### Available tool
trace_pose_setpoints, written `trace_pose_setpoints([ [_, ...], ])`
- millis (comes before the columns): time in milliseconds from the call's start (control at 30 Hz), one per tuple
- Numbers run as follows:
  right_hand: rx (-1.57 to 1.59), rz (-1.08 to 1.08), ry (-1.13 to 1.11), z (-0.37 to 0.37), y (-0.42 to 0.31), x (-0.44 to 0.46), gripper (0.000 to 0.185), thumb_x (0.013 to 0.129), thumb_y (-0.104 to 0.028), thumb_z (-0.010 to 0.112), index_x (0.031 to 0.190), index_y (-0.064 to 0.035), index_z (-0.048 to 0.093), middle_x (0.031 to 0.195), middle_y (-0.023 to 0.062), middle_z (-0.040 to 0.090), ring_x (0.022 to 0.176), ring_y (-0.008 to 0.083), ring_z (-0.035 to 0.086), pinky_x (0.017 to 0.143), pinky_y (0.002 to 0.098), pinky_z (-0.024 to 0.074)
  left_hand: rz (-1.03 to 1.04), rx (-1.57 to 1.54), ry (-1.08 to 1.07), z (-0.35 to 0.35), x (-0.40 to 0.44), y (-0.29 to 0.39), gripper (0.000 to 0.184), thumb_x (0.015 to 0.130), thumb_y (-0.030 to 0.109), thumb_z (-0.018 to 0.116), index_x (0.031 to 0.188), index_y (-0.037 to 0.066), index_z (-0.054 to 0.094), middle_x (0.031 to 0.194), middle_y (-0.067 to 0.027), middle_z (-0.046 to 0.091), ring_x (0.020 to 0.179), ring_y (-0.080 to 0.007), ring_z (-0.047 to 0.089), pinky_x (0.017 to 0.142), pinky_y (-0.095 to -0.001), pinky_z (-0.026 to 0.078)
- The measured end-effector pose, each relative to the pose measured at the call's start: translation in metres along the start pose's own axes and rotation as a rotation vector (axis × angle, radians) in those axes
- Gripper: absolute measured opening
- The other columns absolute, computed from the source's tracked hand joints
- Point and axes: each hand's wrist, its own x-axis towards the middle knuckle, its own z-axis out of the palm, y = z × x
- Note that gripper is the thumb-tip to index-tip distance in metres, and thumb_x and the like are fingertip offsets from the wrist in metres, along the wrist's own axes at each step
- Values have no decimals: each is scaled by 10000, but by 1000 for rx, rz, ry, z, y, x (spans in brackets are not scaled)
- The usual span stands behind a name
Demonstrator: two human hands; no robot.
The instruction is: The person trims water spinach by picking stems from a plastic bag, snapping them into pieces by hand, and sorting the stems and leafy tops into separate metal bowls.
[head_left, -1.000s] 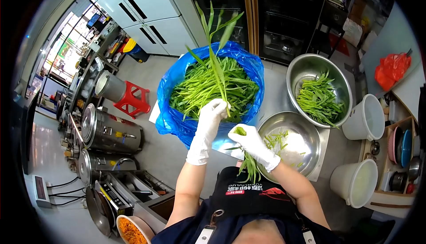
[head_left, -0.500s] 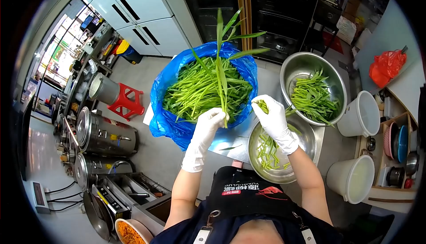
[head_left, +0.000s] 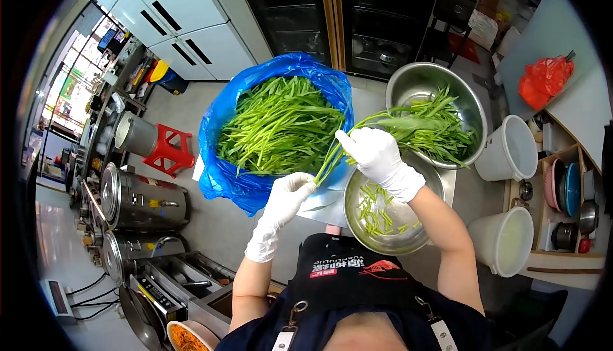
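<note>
My left hand, in a white glove, pinches the lower ends of some green stems at the near edge of a blue bag. The bag is full of leafy greens. My right hand, also gloved, is closed round the same stems farther up, and their leaves reach right over a deep steel bowl holding more greens. Short cut stem pieces lie in a shallower steel bowl below my right hand.
Two white buckets stand at the right, near a red plastic bag. On the left are a red stool and large steel pots. A bowl of orange shreds sits at the bottom left.
The upright stems have tipped over to the right, and my right hand has moved onto them. The greens earlier in my right hand are no longer seen there. The view has shifted.
</note>
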Motion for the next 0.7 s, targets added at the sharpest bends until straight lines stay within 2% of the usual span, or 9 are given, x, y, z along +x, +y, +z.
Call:
trace_pose_setpoints([
  [100,-35,-16,-90,6,2,-10,306,767,-120,605,1061,-42,641,763,41,561,707,195,602,589,322,499,51,-7,-11,-7,-3,2,129,909,85,649,997,-4,678,869,8,656,767,-61,560,731,-200,448],
  [133,-35,-17,-123,7,2,-13,302,769,-119,605,1060,-44,641,763,41,561,708,195,602,589,324,499,31,-25,-12,-12,-3,1,138,915,93,642,1006,-3,680,865,9,654,760,-59,555,723,-198,447],
  [233,-1,-8,-181,11,6,-24,280,770,-107,610,1046,-67,641,769,56,559,707,212,600,592,334,499,-60,-6,-34,-20,-1,0,216,916,100,636,1089,-26,667,937,-17,675,861,-81,588,821,-238,474],
  [333,85,56,-206,14,9,-32,285,764,-105,622,1048,-89,642,768,73,549,705,235,594,589,350,495,-45,59,-27,-16,-5,7,206,901,78,633,1078,-13,683,870,2,668,735,-53,548,686,-194,449],
  [467,453,386,-201,18,8,-39,188,777,-165,666,951,-94,669,793,89,630,732,291,642,666,385,523,-84,172,-34,-18,2,-9,227,908,97,647,1092,-33,671,970,-51,701,859,-98,608,800,-243,486],
  [500,527,479,-218,20,9,-41,156,814,-193,665,919,-81,697,820,114,673,725,280,658,681,375,519,-64,203,3,-17,5,-16,202,905,99,647,1058,-28,685,942,-65,706,835,-102,611,770,-257,490],
  [600,832,719,-199,30,12,-50,172,854,-186,652,936,-48,714,787,100,682,697,221,647,656,351,501,-18,269,71,-12,8,-26,186,900,76,643,1051,-22,690,833,-9,670,731,-73,560,696,-223,466],
  [633,1012,861,-251,32,15,-49,180,873,-176,655,932,-22,727,757,56,681,649,134,598,600,302,464,5,285,74,-9,9,-26,185,901,78,643,1049,-22,690,832,-11,671,731,-74,560,693,-225,466],
  [700,1151,1026,-210,29,17,-47,160,862,-154,670,918,-15,724,724,15,645,608,87,539,555,256,419,50,317,83,-4,10,-24,183,902,81,644,1045,-23,691,830,-15,672,731,-78,561,688,-228,464],
])
